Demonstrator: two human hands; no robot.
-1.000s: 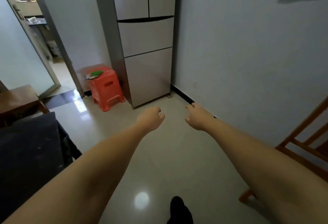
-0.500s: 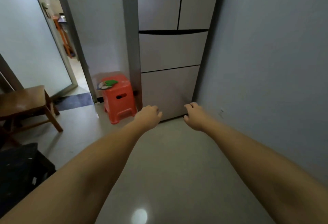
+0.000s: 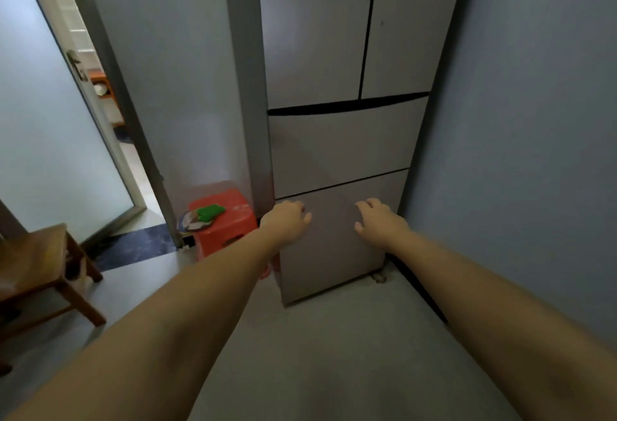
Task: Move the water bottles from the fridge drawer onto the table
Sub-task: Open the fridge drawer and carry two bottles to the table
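A tall grey fridge (image 3: 344, 53) stands against the wall ahead, with two upper doors and two drawers below, all closed. The middle drawer (image 3: 340, 146) and the bottom drawer (image 3: 334, 247) show only their plain fronts. No water bottles are visible. My left hand (image 3: 287, 222) reaches out in front of the bottom drawer's upper left corner, fingers curled and empty. My right hand (image 3: 379, 218) is level with it near the drawer's upper right, fingers spread and empty. Whether either hand touches the drawer front I cannot tell.
A red plastic stool (image 3: 227, 220) with a green item on it stands just left of the fridge. A wooden chair (image 3: 36, 267) is at the left. An open doorway (image 3: 100, 113) lies behind the stool. A wall (image 3: 534, 153) runs close along the right.
I have come closer to the fridge, which now fills the view. Both hands rose from floor level to the top of the bottom drawer, and the right hand's fingers spread.
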